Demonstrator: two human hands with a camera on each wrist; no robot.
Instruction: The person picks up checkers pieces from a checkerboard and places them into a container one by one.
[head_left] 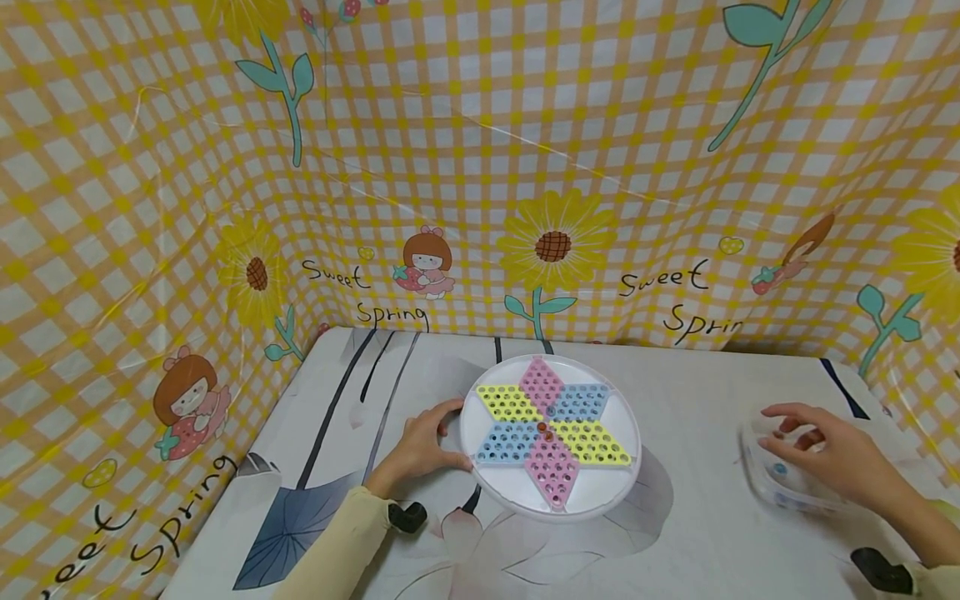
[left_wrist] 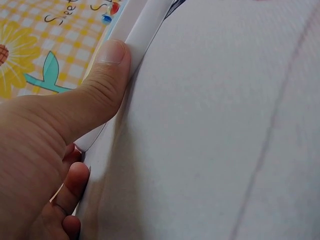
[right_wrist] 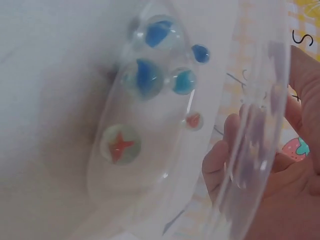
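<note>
A round white Chinese checkers board [head_left: 622, 417] with a six-pointed star in pink, yellow and blue lies on the table. Near the star's middle sit two orange marbles [head_left: 545, 432] and a bluish marble [head_left: 551, 411]. My left hand [head_left: 423, 442] holds the board's left rim, with the thumb [left_wrist: 107, 70] against its side and the other fingertips lower by the edge. To the right, my right hand [head_left: 832, 458] hovers over a clear plastic container [head_left: 780, 500], fingers bent loosely and apart, nothing visible between them. Blue marbles [right_wrist: 145, 79] and an orange-red marble [right_wrist: 120, 145] lie inside.
A white tablecloth [head_left: 697, 517] with printed flowers and dark stems covers the table. Yellow checkered curtains [head_left: 465, 167] with sunflowers hang behind and at both sides. The board stands between the left hand and the container.
</note>
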